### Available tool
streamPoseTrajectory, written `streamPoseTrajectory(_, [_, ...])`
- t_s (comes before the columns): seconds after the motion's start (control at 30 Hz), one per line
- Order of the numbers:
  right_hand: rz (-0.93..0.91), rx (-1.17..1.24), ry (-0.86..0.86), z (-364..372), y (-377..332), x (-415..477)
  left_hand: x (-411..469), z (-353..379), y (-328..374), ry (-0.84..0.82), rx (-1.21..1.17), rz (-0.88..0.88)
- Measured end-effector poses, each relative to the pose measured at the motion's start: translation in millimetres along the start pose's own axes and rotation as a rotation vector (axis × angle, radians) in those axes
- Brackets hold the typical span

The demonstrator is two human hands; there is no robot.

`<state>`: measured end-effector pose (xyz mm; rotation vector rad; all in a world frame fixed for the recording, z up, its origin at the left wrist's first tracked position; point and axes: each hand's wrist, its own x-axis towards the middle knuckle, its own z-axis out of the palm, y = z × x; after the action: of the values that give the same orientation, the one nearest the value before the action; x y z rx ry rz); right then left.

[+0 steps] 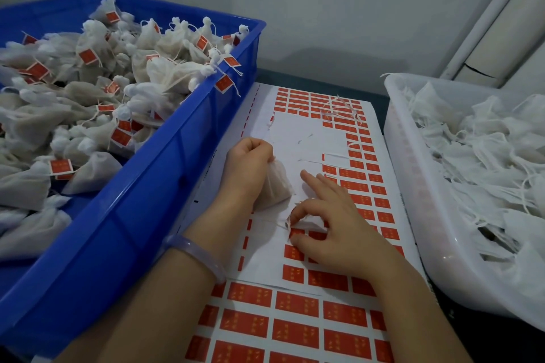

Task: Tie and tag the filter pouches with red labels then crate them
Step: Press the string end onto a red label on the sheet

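Observation:
My left hand (pixel 250 165) grips the gathered neck of a white filter pouch (pixel 275 186) that rests on the label sheet (pixel 298 132). Just to its right, my right hand (pixel 333 221) pinches at a red label (pixel 296 233) on the sheet with thumb and forefinger, the other fingers spread out. A thin white string runs from the pouch toward those fingertips. The blue crate (pixel 165 174) on the left is heaped with tied pouches carrying red labels (pixel 88 56).
A translucent white bin (pixel 413 186) at the right holds several untagged white pouches with loose strings. A second sheet of red labels (pixel 295 324) lies nearer to me. String scraps (pixel 342 109) lie at the sheet's far end. A wall stands behind.

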<state>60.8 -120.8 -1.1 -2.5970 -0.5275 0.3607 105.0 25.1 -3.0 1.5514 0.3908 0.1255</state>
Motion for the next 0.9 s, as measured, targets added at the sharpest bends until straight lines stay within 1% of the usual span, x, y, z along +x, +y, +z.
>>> streamPoseTrajectory(0.27, [-0.007,-0.058,-0.027,0.4,-2.5,3.0,-0.2,0.1,0.1,-0.003,0.003,-0.001])
streamPoseTrajectory(0.4, [0.015,-0.005,0.000,0.1,-0.7,0.1,0.6,0.8,0.0,0.001,-0.005,0.000])
streamPoseTrajectory(0.83, [0.009,-0.050,-0.043,-0.6,-2.9,2.5,1.2,0.4,-1.4,0.003,0.007,-0.001])
streamPoseTrajectory(0.9, [0.016,-0.026,-0.022,0.1,-1.3,1.3,1.5,0.4,-1.4,0.002,0.001,-0.001])
